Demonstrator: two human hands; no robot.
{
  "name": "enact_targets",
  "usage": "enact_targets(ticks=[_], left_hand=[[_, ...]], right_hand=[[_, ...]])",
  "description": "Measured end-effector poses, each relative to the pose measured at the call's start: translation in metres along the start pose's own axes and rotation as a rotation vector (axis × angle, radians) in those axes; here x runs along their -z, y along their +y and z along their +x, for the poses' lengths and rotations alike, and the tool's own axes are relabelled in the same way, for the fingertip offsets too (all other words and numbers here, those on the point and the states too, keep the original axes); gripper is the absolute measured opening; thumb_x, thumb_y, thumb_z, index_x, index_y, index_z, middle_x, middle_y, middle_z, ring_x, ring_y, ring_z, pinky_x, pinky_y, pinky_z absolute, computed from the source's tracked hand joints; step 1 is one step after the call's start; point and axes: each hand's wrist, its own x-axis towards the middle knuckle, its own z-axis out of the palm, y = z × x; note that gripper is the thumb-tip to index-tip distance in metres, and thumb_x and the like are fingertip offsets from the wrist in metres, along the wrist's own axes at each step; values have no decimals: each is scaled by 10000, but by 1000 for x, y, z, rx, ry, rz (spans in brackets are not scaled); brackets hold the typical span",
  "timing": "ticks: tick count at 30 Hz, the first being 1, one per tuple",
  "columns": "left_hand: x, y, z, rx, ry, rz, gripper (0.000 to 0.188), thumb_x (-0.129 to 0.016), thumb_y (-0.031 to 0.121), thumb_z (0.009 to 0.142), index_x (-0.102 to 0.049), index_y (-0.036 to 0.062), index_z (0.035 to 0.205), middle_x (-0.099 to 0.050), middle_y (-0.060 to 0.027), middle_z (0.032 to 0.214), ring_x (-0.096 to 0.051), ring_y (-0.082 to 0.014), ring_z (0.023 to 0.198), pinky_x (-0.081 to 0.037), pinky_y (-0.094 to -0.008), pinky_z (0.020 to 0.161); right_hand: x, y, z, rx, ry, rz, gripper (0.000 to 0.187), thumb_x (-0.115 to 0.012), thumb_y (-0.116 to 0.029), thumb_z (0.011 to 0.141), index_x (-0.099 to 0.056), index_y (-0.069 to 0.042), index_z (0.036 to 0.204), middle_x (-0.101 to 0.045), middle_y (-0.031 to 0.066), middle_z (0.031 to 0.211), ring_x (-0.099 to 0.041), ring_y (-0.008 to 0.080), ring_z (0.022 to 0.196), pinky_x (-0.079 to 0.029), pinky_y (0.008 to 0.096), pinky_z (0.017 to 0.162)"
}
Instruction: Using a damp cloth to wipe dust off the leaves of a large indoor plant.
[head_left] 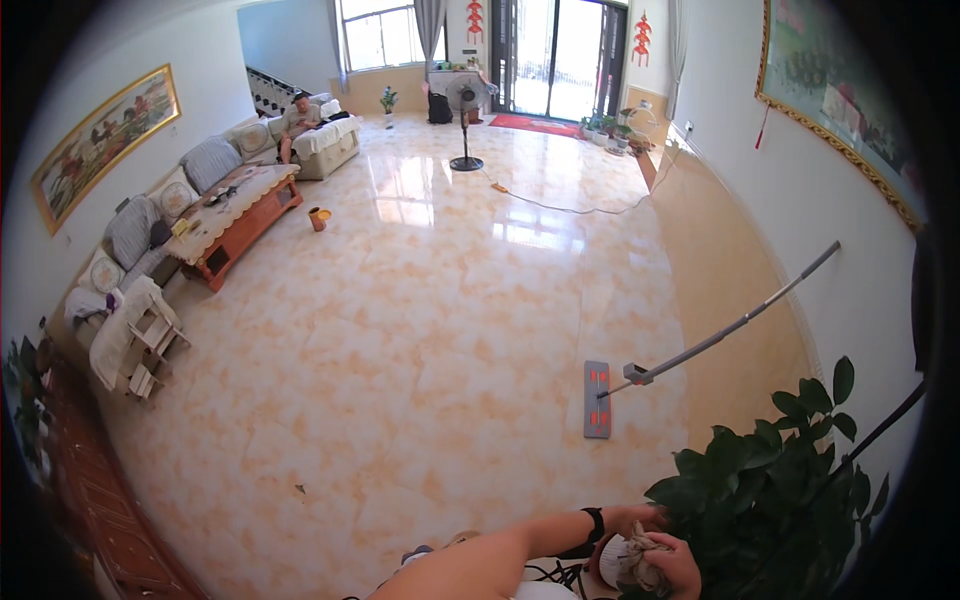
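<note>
My left forearm reaches across the bottom of the head view, with a dark band at the wrist. My left hand [637, 517] is at the edge of a leafy green plant [745, 490], and its fingers are too hidden to read. Just below it, my right hand [680, 568] is closed round a crumpled greyish-brown cloth [645, 562]. Close beside the cloth is a round white object with a brown rim [610, 562]; its kind is unclear. Black cords or straps show near it.
A flat mop [597, 425] lies ahead, its pole slanting toward the right wall. Farther off are a standing fan [466, 160], its cable [570, 208], and an orange bin [319, 219]. Along the left run a wooden coffee table [245, 235] and sofas, where another person [300, 122] sits.
</note>
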Motion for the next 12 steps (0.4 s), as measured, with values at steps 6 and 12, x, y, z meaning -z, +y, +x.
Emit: enact_targets(ticks=[6,12], left_hand=[[19,19,-74,-52,134,446,459,-433,420,798,-413,103,1129,-441,-86,1119,-509,-225,866,-465,-375,627],[-11,11,-170,-197,245,440,609,-411,491,791,-257,138,1262,-340,-98,1248,-455,-243,1032,-438,-396,758]], right_hand=[[-19,-28,7,363,81,594,419,-548,-72,646,-471,61,1036,-548,115,888,-548,178,768,-448,270,695],[-35,-34,42,436,0,631,409,-534,-48,686,-429,34,1073,-532,132,917,-554,201,789,-460,285,696]])
